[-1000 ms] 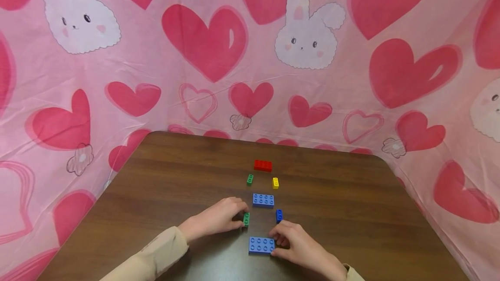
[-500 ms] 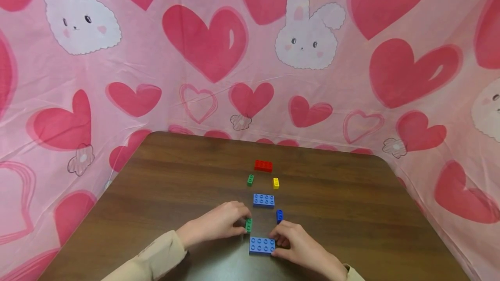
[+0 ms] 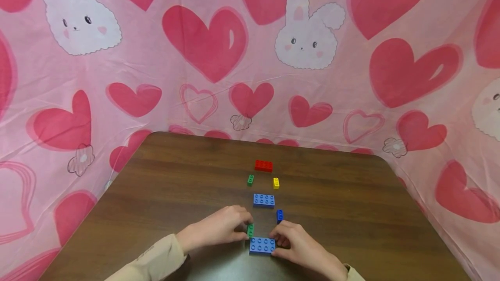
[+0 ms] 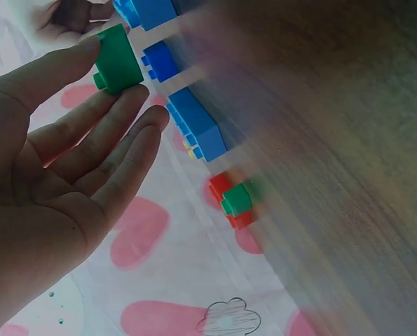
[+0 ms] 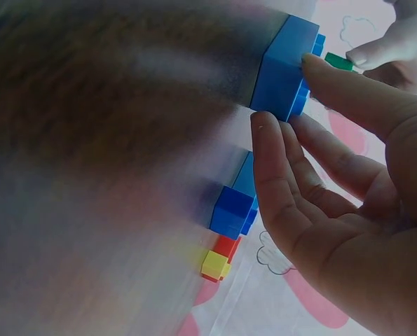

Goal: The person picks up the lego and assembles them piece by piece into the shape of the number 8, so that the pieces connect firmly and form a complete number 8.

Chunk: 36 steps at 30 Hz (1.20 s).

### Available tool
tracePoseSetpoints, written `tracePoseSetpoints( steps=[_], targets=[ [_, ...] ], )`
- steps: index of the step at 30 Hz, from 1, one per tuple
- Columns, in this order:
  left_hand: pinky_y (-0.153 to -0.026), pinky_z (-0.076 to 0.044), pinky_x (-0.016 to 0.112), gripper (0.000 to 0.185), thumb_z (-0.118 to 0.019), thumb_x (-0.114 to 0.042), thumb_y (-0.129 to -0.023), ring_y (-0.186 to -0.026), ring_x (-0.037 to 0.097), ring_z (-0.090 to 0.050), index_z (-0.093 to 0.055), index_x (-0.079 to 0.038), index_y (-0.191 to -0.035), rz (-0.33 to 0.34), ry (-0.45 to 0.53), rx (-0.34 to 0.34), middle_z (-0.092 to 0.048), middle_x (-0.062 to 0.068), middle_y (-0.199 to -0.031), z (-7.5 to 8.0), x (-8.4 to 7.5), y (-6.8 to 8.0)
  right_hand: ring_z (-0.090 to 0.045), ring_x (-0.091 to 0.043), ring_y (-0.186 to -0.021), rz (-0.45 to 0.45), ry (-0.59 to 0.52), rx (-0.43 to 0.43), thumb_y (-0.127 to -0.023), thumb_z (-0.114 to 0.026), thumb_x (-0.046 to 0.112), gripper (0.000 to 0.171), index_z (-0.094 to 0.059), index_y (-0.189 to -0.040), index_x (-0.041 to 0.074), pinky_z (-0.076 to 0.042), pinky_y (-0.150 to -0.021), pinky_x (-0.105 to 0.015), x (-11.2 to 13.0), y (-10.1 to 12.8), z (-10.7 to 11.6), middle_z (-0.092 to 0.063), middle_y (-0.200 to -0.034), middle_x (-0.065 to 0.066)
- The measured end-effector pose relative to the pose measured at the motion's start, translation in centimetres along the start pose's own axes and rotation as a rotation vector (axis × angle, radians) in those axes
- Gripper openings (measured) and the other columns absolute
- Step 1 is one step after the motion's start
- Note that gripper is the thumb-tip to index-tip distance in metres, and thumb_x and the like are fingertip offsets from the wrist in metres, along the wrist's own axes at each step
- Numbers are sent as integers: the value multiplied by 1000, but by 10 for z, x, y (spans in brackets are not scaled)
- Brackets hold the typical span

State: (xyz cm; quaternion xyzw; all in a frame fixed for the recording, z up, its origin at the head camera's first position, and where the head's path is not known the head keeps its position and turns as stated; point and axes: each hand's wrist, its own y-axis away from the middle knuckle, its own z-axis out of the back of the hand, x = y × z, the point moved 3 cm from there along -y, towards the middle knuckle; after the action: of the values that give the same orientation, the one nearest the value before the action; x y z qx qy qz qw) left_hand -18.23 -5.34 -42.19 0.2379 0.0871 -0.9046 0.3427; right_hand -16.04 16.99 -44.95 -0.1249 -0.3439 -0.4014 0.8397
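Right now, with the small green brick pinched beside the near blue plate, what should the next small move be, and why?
Probably lower the green brick onto the left studs of the near blue brick and press. The left hand pinches it right at that brick's far left corner, while the right hand grips the blue brick's right end on the table, steadying it.

Head view high above table (image 3: pixel 164 194), facing forward-down, wrist views close, sideways, sharing blue brick (image 3: pixel 262 245).

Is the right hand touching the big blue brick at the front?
Touching. In the right wrist view, the right hand has a fingertip pressed on the studded top of the big blue brick, with another finger against its side.
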Motion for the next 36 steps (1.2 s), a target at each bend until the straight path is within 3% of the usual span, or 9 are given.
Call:
tracePoseSetpoints(
  steps=[13, 22, 36],
  targets=[
    [-80, -50, 15, 23, -76, -27, -88, -90, 1, -60, -72, -17, -108, -67, -64, -5, -71, -6, -100, -5, -9, 2, -58, 4, -80, 26, 23, -25, -86, -77, 27, 24, -69, -105, 14, -53, -68, -15, 0, 0, -1, -66, -96, 4],
    [-79, -52, 15, 25, -75, -25, -89, -90, 1, -62, -72, -15, -111, -61, -18, 19, -72, -5, -104, -7, -10, 3, -59, 3, -80, 19, 14, -23, -86, -77, 27, 25, -69, -105, 13, -53, -69, -15, 0, 0, 0, -65, -96, 3],
    [-77, -50, 13, 21, -77, -24, -87, -84, -1, -59, -72, -16, -106, -71, -55, 23, -71, -6, -99, -11, -13, 2, -58, 3, -79, -8, -10, -12, -85, -78, 26, 25, -69, -105, 13, -53, -68, -15, 0, 2, 0, -65, -96, 3]
  ],
)
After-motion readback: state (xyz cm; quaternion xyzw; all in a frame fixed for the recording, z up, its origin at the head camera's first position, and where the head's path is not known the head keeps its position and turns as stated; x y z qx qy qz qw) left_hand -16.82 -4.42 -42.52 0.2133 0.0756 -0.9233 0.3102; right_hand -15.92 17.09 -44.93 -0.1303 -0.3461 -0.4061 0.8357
